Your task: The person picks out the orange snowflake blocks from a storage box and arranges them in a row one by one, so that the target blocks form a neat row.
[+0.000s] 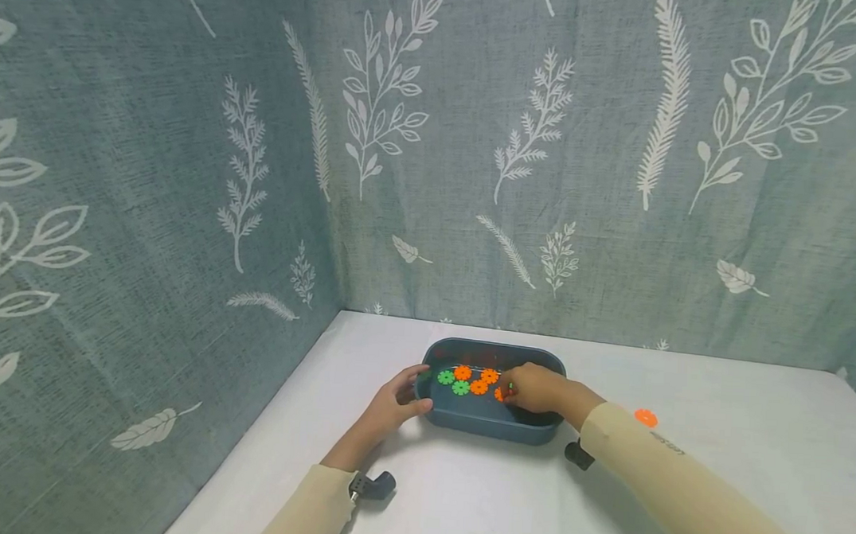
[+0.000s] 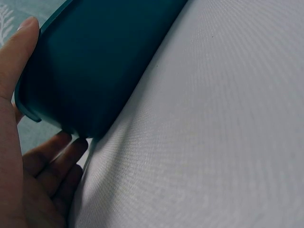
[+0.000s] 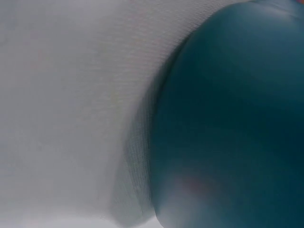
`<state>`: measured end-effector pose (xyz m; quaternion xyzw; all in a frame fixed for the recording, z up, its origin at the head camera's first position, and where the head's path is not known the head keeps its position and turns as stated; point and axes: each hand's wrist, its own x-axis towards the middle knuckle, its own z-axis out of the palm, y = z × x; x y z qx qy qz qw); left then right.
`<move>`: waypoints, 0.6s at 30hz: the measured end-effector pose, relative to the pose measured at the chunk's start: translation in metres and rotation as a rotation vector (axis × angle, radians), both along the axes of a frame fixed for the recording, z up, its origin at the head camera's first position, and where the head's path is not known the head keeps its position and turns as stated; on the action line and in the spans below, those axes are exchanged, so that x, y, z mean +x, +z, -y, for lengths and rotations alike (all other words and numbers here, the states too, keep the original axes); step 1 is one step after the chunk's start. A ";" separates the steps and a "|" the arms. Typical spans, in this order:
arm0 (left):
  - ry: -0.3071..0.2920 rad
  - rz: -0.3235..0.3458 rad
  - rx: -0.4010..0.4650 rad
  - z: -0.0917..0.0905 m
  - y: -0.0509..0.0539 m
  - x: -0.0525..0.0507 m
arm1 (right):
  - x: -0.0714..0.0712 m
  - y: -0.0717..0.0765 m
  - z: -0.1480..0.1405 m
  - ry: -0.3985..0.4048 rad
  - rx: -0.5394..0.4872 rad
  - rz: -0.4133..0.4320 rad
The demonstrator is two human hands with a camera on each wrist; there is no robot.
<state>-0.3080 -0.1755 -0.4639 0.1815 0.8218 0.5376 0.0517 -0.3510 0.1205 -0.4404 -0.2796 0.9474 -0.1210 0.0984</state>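
Steadying tray (image 1: 481, 426) on counter (image 1: 461, 491): left hand (image 1: 391, 407) holds its left end. Right hand (image 1: 535, 387) curled inside at orange disc (image 1: 498, 395); pinch unclear. Best work low, neighbouring discs (image 1: 478, 387) undisturbed.

Grey-green fabric hangs as a left curtain (image 1: 151, 199) and a far curtain (image 1: 601, 235), meeting in a vertical corner at the far left. Both carry white prints: leafy sprigs (image 1: 244, 163), feathery fronds (image 1: 666, 102) and single leaves (image 1: 736, 276). Below, a white woven tablecloth (image 1: 497, 501) covers a flat tabletop, whose left edge runs along the left curtain and far edge along the far one. Soft light casts faint shadows on the cloth.
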 end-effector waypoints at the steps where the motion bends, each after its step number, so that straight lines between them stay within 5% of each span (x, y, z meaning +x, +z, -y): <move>1: 0.000 0.000 -0.001 0.000 0.000 0.000 | 0.000 0.000 0.000 -0.006 0.003 0.001; 18: 0.002 0.000 -0.002 0.000 0.002 0.002 | -0.002 0.001 0.004 -0.085 0.056 -0.028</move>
